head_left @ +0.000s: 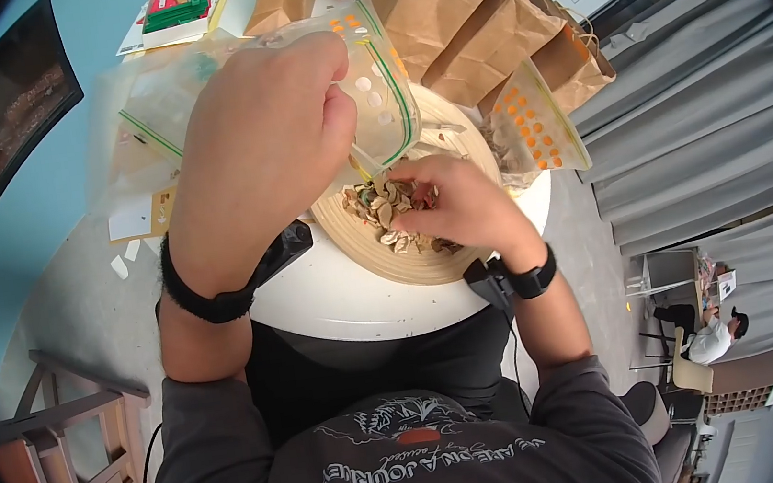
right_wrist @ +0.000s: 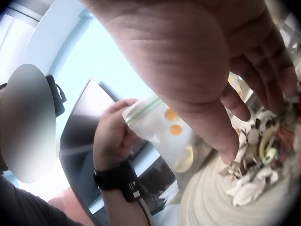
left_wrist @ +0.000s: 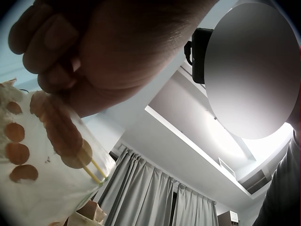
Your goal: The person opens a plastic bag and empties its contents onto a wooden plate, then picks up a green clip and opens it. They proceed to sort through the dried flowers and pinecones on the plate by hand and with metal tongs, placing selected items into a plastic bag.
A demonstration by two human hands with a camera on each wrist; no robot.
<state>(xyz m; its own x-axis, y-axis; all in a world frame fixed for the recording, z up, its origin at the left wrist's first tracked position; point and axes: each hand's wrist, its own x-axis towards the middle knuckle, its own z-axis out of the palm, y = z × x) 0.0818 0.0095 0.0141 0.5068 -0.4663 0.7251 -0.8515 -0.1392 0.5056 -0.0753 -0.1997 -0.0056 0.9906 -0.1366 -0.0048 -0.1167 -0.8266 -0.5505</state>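
My left hand is raised over the tray's left side and grips a clear zip bag with a green seal and rows of dots. In the left wrist view its fingers are curled, and one digit shows through the plastic. A heap of dried, brown and cream pieces lies on a round ridged tray. My right hand reaches down into that heap, fingers loosely bent and thumb apart. From the right wrist, its fingertips appear right at the pieces, with reddish and green bits among them.
Large brown paper bags stand behind the tray. Another dotted zip bag leans at its right. A red and white box with a green item sits at the back left. A wooden chair stands on the left; a person sits far right.
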